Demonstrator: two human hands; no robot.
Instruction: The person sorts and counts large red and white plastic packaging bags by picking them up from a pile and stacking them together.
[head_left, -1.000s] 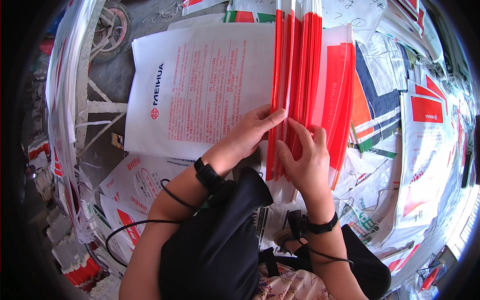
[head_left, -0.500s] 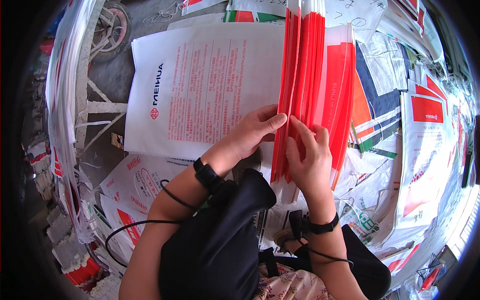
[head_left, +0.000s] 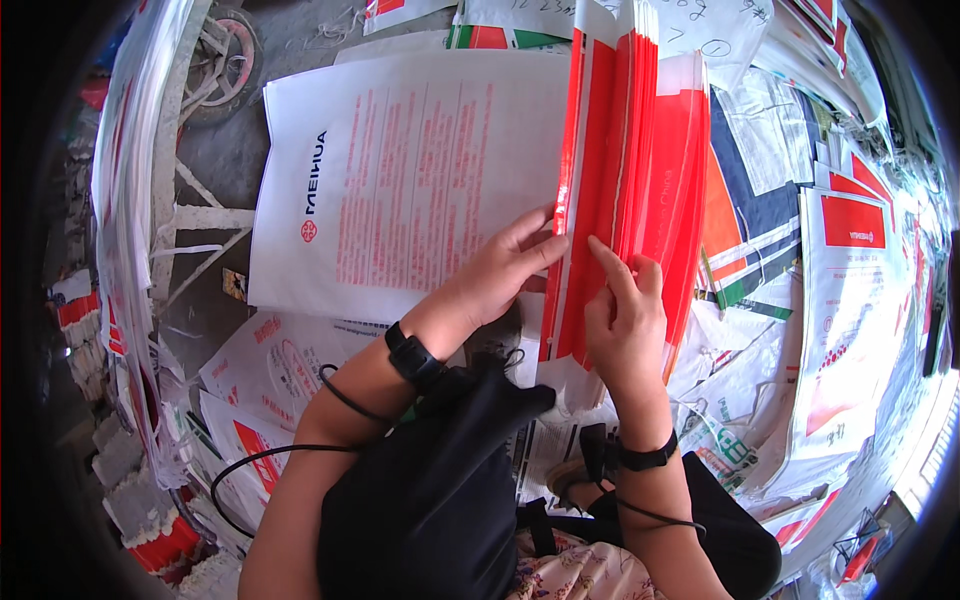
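A pile of white sacks (head_left: 420, 180) with red print lies in front of me, their red-banded ends (head_left: 630, 150) folded up into an upright, fanned bundle. At the left side of this bundle, my left hand (head_left: 500, 260) pinches the edge of one sack between thumb and fingers, drawing it apart from the others. Against the right side, my right hand (head_left: 630, 320) rests with its index finger stretched onto the red layers and its other fingers partly bent. Nothing shows gripped in my right hand. The undersides of both hands are hidden.
More printed sacks (head_left: 845, 310) are stacked at the right. Loose sheets and sacks lie around the pile. A white metal frame (head_left: 210, 215) and a wheel (head_left: 225, 60) stand at the left. Black cables (head_left: 240, 460) run along my forearms.
My left hand has moved slightly left with the sack's edge, widening the gap to the bundle. The right hand has shifted slightly right, and a broader red strip shows between the hands.
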